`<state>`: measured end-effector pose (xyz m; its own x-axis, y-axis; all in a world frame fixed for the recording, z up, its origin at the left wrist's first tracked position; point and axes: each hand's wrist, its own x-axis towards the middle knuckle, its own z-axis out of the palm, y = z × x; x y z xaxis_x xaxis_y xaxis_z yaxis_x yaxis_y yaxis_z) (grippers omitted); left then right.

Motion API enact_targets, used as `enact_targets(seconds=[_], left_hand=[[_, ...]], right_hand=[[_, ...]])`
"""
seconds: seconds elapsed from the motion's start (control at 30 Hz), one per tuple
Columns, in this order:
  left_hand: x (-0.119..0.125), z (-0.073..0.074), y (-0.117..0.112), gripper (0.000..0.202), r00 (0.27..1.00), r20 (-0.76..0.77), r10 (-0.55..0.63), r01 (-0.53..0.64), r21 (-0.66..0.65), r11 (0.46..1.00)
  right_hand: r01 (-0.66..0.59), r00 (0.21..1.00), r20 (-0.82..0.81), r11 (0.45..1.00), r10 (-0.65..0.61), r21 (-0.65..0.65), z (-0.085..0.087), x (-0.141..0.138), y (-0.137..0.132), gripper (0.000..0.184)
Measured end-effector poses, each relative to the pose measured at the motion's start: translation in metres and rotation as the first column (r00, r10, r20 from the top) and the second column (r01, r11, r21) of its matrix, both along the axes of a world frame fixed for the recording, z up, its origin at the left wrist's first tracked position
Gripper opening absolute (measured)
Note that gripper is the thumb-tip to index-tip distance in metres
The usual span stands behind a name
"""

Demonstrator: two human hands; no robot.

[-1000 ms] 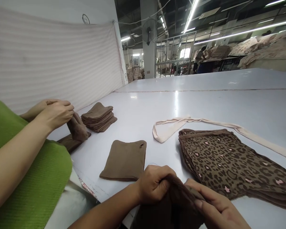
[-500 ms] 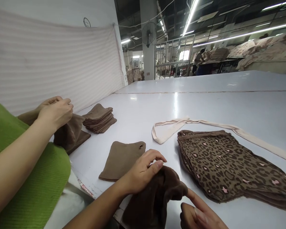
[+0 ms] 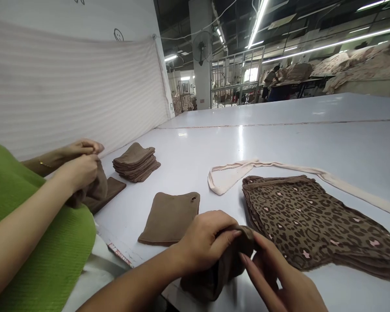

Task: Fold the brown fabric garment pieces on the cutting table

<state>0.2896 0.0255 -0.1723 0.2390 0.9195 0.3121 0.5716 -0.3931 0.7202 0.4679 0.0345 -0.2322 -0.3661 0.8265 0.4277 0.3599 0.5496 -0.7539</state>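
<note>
Both hands back together: left hand (image 3: 203, 242) and right hand (image 3: 276, 281) now pinch the brown cloth piece (image 3: 214, 273), lower centre of the frame.

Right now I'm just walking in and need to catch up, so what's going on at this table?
The person wearing the camera holds a brown cloth piece at the near table edge, left hand gripping it and right hand pinching its end. A flat brown piece lies just beyond, a leopard-print stack and a cream strip to the right. On the left, a co-worker's hands work another brown piece beside a folded brown stack.
</note>
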Motion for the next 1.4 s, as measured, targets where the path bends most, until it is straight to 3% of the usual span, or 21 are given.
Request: enact_targets(seconds=[0.1, 0.17, 0.23, 0.3, 0.4, 0.5, 0.57, 0.8, 0.93, 1.1, 1.23, 1.4], left_hand=[[-0.002, 0.014, 0.01, 0.023, 0.995, -0.078, -0.057, 0.053, -0.046, 0.998], [-0.005, 0.022, 0.018, 0.022, 0.993, -0.086, -0.084, 0.077, -0.083, 0.994], [-0.008, 0.028, 0.025, 0.023, 0.999, 0.004, -0.044, 0.044, -0.125, 0.991], [-0.01, 0.031, 0.03, 0.026, 0.993, 0.12, 0.021, -0.002, -0.156, 0.988], [-0.011, 0.031, 0.03, 0.031, 0.975, 0.21, 0.067, -0.035, -0.154, 0.987], [-0.01, 0.029, 0.027, 0.034, 0.967, 0.244, 0.075, -0.041, -0.142, 0.989], [-0.009, 0.03, 0.025, 0.034, 0.963, 0.26, 0.066, -0.031, -0.138, 0.99], [-0.003, 0.037, 0.017, 0.037, 0.968, 0.25, 0.037, 0.006, -0.171, 0.985], [-0.001, 0.034, 0.016, 0.025, 0.983, 0.165, 0.077, -0.062, -0.098, 0.993], [-0.003, 0.028, 0.016, 0.013, 0.952, 0.283, 0.116, -0.098, -0.078, 0.992], [-0.005, 0.027, 0.019, 0.014, 0.931, 0.359, 0.072, -0.028, -0.124, 0.992], [-0.002, 0.017, 0.023, 0.019, 0.91, 0.4, 0.114, -0.065, -0.134, 0.989]], right_hand=[[0.03, 0.989, -0.136, 0.983, -0.056, -0.183, 0.017, -0.004, 0.013, 0.026], [-0.09, 0.964, -0.266, 0.922, -0.015, -0.377, 0.03, -0.006, 0.022, 0.029], [-0.171, 0.936, -0.353, 0.87, -0.004, -0.463, 0.041, -0.005, 0.028, 0.035], [-0.16, 0.905, -0.424, 0.886, -0.044, -0.435, 0.046, -0.005, 0.031, 0.043], [0.001, 0.876, -0.458, 0.949, -0.152, -0.314, 0.044, -0.006, 0.028, 0.04], [0.171, 0.912, -0.347, 0.971, -0.22, -0.165, 0.039, -0.009, 0.024, 0.031], [0.207, 0.931, -0.288, 0.974, -0.225, -0.092, 0.039, -0.012, 0.022, 0.03], [0.103, 0.948, -0.289, 0.988, -0.132, -0.113, 0.041, -0.028, 0.024, 0.035], [0.101, 0.953, -0.268, 0.981, -0.143, -0.165, 0.039, -0.034, 0.029, 0.028], [0.131, 0.937, -0.296, 0.972, -0.185, -0.193, 0.041, -0.035, 0.029, 0.037], [0.113, 0.935, -0.307, 0.971, -0.176, -0.212, 0.041, -0.037, 0.027, 0.04], [0.043, 0.937, -0.332, 0.979, -0.109, -0.2, 0.04, -0.037, 0.027, 0.037]])
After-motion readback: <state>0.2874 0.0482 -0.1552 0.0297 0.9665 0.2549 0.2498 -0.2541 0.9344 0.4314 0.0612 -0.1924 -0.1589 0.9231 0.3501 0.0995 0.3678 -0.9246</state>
